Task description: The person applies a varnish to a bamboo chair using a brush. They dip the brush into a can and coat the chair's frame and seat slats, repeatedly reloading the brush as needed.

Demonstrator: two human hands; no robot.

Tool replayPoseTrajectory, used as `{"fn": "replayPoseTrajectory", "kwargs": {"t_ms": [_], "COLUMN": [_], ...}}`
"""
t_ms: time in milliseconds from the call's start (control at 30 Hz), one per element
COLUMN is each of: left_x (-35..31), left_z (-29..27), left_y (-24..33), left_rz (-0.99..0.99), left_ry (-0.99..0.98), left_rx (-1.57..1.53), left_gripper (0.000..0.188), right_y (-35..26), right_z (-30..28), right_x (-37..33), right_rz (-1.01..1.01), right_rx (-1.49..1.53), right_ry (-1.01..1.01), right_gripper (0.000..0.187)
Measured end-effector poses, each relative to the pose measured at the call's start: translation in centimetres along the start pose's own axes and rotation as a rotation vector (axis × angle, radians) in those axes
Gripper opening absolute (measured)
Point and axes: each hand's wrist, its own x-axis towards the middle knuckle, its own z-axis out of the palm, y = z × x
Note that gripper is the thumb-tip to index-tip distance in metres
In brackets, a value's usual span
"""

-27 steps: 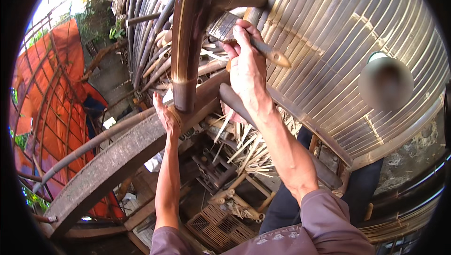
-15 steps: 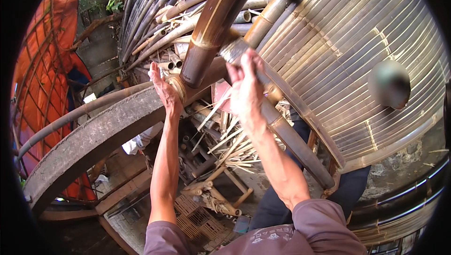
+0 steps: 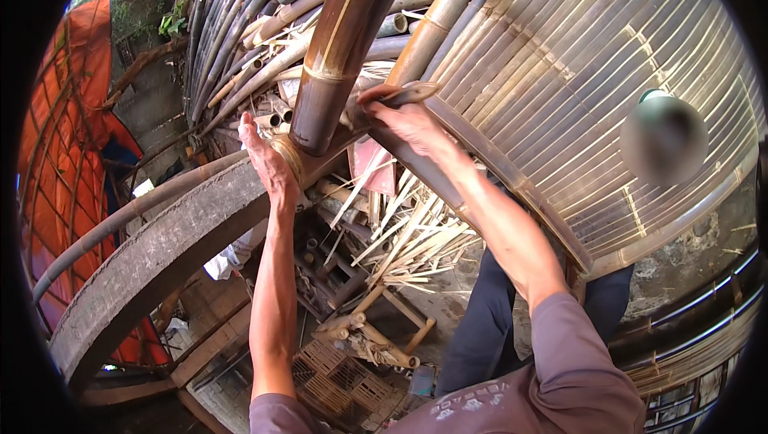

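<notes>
My left hand (image 3: 270, 166) rests against a pale wrapped binding (image 3: 286, 158) on the bamboo frame, its fingers stretched out. A thick, dark bamboo pole (image 3: 330, 74) slants down just right of that hand, its lower end close to the binding. My right hand (image 3: 410, 126) is right of the pole, its fingers bent round a brown curved strip (image 3: 420, 92) that loops above the knuckles. The fingertips are partly hidden beside the frame's joint. Another dark bamboo piece (image 3: 428, 174) runs down and right beneath my right wrist.
A grey curved beam (image 3: 152, 254) sweeps to the lower left. A bamboo slat panel (image 3: 552, 58) fills the right, with a blurred round shape (image 3: 664, 142) over it. Split strips (image 3: 400, 242) and a small bamboo stool (image 3: 384, 338) are below; stacked poles (image 3: 264, 18) stand behind.
My right hand has turned over and moved slightly left and down, closing in on the joint. The left hand stays by the binding. The view has shifted a little.
</notes>
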Motion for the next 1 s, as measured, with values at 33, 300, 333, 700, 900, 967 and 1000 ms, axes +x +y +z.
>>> {"fn": "replayPoseTrajectory", "kwargs": {"t_ms": [33,300,333,700,900,967,1000], "left_x": [0.0,0.5,0.6,0.3,-0.1,0.1,0.0], "left_z": [0.1,-0.1,0.5,0.5,0.8,1.2,1.3], "left_y": [0.2,-0.6,-0.2,-0.5,-0.3,-0.5,-0.6], "left_rz": [0.0,-0.014,-0.013,0.052,0.158,0.141,0.118], "left_ry": [-0.007,-0.022,-0.005,0.153,0.214,0.237,0.246], "left_rx": [0.004,0.042,0.004,-0.166,-0.28,-0.348,-0.373], "left_gripper": [0.078,0.078,0.08,0.08,0.067,0.063,0.062], "right_y": [0.6,1.7,2.0,-2.0,-9.1,-6.4,-6.9], "right_z": [-1.7,-4.0,-5.0,11.0,10.1,10.3,10.7], "right_x": [0.5,2.0,1.2,-11.4,-8.3,-8.9,-9.5], "right_rz": [0.074,-0.096,-0.074,0.191,-0.477,-0.594,-0.585], "right_rx": [-0.017,-0.356,-0.301,0.627,-0.492,-0.695,-0.787], "right_ry": [-0.024,0.041,0.087,0.49,0.224,0.13,0.061], "right_gripper": [0.02,0.011,0.011,0.022,0.014,0.016,0.017]}}
